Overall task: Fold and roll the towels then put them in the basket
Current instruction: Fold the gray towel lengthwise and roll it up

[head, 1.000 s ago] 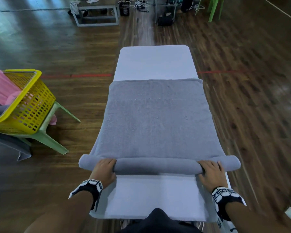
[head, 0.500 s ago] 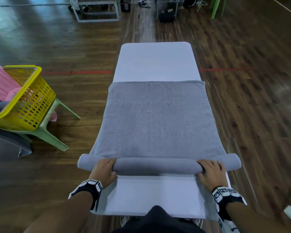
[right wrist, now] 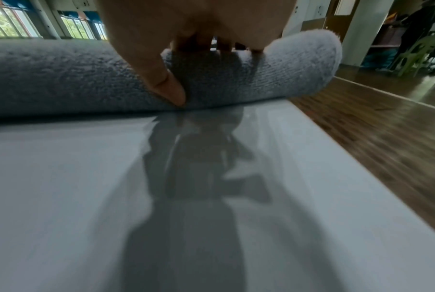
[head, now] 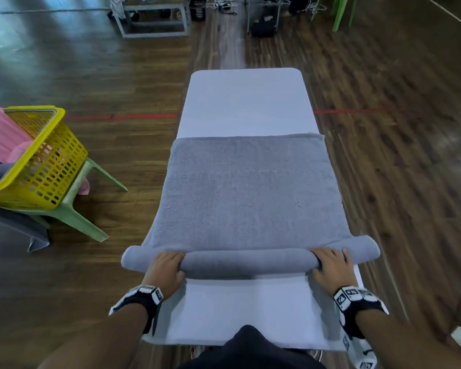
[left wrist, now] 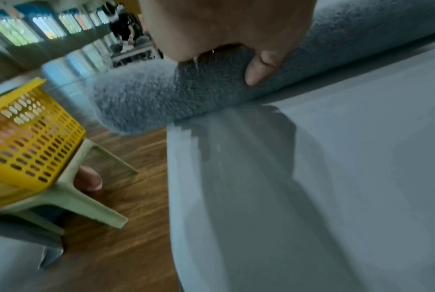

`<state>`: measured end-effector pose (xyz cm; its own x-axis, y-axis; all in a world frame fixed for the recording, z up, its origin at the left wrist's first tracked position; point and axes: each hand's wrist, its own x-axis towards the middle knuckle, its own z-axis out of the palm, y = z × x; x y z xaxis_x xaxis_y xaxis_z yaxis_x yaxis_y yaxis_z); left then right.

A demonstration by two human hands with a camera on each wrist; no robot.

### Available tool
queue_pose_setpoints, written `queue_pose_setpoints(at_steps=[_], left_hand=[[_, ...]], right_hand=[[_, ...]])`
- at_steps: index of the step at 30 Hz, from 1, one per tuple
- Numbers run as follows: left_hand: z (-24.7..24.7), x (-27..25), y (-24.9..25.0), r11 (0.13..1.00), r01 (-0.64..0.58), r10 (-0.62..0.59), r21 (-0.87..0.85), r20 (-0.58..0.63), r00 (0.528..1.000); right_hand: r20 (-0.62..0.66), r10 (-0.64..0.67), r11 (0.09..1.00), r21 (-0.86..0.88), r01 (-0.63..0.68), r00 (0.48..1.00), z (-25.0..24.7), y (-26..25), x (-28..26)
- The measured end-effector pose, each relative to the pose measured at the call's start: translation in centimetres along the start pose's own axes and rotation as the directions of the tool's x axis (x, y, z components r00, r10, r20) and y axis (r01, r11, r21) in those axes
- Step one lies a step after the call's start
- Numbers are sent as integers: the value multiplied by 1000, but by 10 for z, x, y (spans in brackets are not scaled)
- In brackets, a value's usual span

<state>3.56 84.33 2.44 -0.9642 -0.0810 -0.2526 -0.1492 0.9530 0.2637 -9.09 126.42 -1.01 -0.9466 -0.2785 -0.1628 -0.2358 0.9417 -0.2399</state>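
A grey towel (head: 248, 193) lies flat along the white table (head: 246, 102), its near end wound into a thick roll (head: 250, 262) that overhangs both table sides. My left hand (head: 165, 267) grips the roll near its left end, thumb (left wrist: 258, 71) tucked under the near side. My right hand (head: 330, 265) grips it near the right end, thumb (right wrist: 166, 87) pressed low against the roll (right wrist: 61, 79) and fingers over the top. The yellow basket (head: 45, 166) stands to the left on a green stool.
The basket (left wrist: 29, 142) holds pink and grey cloth (head: 3, 137) and sits on a pale green plastic stool (head: 75, 209) on the wooden floor. A grey cloth (head: 19, 230) hangs below it. Grey frames and a green chair (head: 343, 12) stand far back.
The roll has moved a little farther up the towel with both hands on it, and the flat part is slightly shorter. The head view has tilted slightly.
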Motion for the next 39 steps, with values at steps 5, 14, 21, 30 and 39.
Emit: queue_pose_setpoints(at_steps=[5, 14, 21, 30, 39], left_hand=[[-24, 37, -5, 997, 35, -29, 62, -91, 995], [-1, 9, -5, 995, -51, 47, 82, 53, 997], [-24, 48, 2, 982, 41, -39, 184, -18, 999], [-23, 38, 3, 976, -57, 37, 211, 96, 995], [-10, 23, -1, 986, -86, 74, 145, 87, 993]], right_hand=[[-3, 28, 999, -44, -28, 1000, -24, -7, 39], [13, -15, 1000, 16, 15, 1000, -1, -1, -5], [2, 49, 999, -21, -49, 999, -29, -11, 42], [106, 22, 994, -113, -10, 994, -28, -6, 28], [143, -26, 996, -85, 38, 989, -10, -8, 17]])
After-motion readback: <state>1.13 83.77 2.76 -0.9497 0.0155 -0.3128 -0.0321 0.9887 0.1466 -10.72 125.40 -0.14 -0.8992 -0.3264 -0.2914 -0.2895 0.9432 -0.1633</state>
